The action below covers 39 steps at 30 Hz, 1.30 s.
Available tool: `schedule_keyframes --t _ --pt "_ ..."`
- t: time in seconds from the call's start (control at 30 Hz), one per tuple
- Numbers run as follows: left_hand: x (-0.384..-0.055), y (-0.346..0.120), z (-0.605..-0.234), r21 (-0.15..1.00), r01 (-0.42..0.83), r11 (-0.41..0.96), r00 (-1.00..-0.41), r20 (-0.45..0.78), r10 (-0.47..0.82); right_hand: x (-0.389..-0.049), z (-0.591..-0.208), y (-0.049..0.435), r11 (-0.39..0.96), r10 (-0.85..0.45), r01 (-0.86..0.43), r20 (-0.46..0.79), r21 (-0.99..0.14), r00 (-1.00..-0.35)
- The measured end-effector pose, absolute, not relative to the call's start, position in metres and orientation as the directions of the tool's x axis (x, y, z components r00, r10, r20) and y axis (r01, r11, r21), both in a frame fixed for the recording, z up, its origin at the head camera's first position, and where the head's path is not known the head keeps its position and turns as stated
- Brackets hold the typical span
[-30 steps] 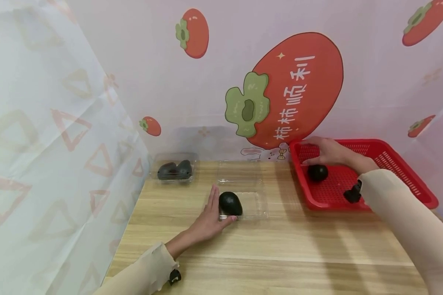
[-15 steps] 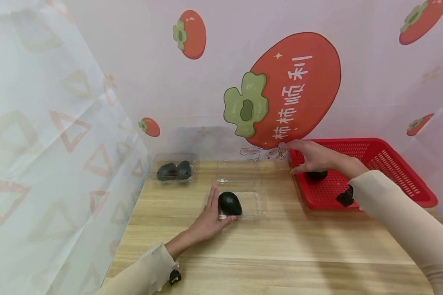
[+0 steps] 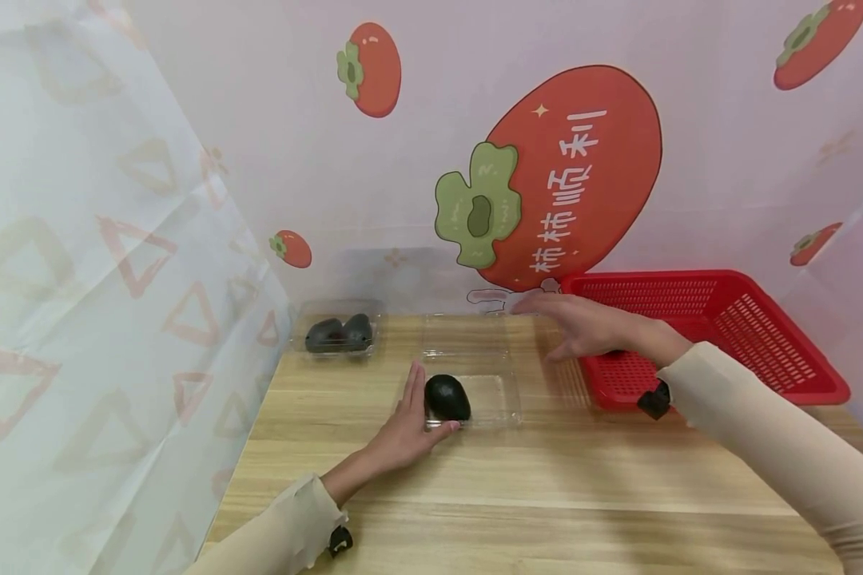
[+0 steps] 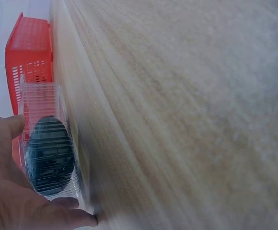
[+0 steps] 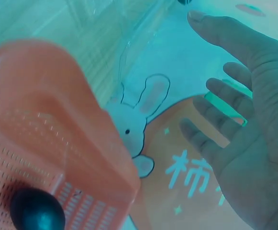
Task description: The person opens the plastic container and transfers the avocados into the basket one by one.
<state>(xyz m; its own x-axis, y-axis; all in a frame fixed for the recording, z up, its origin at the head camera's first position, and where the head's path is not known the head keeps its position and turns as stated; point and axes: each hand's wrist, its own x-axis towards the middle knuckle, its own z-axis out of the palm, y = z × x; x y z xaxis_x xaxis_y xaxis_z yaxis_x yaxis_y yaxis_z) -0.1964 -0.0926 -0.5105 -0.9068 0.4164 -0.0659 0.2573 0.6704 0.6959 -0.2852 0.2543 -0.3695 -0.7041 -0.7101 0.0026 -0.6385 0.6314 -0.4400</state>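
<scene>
My left hand [image 3: 400, 427] grips the left end of a clear plastic clamshell box [image 3: 499, 399], which lies with its lid folded back. A dark avocado [image 3: 447, 398] sits in the left part of this box. The left wrist view shows the same avocado [image 4: 51, 155] through the ribbed wall, with my fingers and thumb around the box's end. My right hand [image 3: 593, 323] is raised over the near-left rim of a red plastic basket [image 3: 762, 335], fingers spread and nothing in them. Inside the basket, another avocado [image 5: 37, 209] shows in the right wrist view.
A second clear box [image 3: 338, 307] with two avocados stands at the back left of the wooden table [image 3: 518, 495]. A wall covering [image 3: 417, 184] printed with persimmons rises behind the table, and more sheeting [image 3: 79, 319] stands along the left.
My right hand has moved left from over the avocado in the basket, past the rim, with its fingers spread. My left hand and the box stay in place.
</scene>
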Motion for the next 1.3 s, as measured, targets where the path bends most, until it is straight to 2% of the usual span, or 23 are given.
schedule_keyframes --t 0.47,0.7,1.13,1.3 --pt "-0.194 -0.093 -0.511 0.703 0.258 0.663 -0.906 -0.063 0.419 -0.27 -0.378 0.226 0.603 -0.754 -0.687 -0.01 -0.406 -0.657" --pt "-0.195 -0.093 -0.511 0.705 0.266 0.657 -0.906 -0.051 0.421 -0.266 -0.39 0.214 0.546 -0.8 -0.752 0.039 -0.369 -0.599" --pt "-0.196 -0.093 -0.511 0.71 0.255 0.656 -0.909 -0.054 0.412 -0.26 -0.412 0.189 0.542 -0.812 -0.718 -0.05 -0.437 -0.582" --pt "-0.196 -0.093 -0.511 0.707 0.26 0.658 -0.909 -0.051 0.414 -0.26 -0.419 0.178 0.499 -0.84 -0.752 -0.025 -0.43 -0.542"
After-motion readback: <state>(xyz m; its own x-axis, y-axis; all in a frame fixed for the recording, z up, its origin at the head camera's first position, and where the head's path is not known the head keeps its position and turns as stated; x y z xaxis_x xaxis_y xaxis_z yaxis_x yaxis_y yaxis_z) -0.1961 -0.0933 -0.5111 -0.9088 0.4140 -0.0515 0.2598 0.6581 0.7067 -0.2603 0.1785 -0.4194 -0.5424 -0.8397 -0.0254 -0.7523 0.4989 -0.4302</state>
